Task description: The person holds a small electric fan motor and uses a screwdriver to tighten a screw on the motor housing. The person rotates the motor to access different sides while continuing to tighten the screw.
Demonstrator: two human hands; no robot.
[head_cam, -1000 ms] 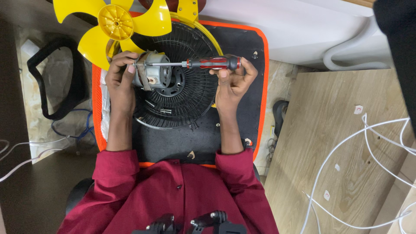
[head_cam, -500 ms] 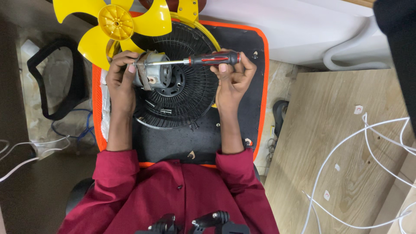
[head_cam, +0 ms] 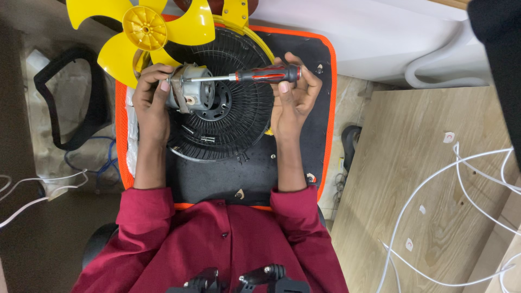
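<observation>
My left hand (head_cam: 152,100) grips a grey metal fan motor (head_cam: 190,95) held over a black wire fan grille (head_cam: 228,116). My right hand (head_cam: 293,97) holds a screwdriver with a red and black handle (head_cam: 268,74); its steel shaft runs left and its tip meets the motor near my left fingers. A yellow fan blade (head_cam: 144,30) lies just above the motor. All of it rests over a black mat with an orange rim (head_cam: 325,119) on my lap.
A wooden board (head_cam: 429,190) with white cables (head_cam: 461,179) lies to the right. A white panel and hose (head_cam: 434,65) sit top right. A black frame (head_cam: 70,97) and loose wires (head_cam: 54,179) lie on the left floor.
The screwdriver handle has shifted slightly in my right hand as it turns; both hands and the motor stay at nearly the same spot.
</observation>
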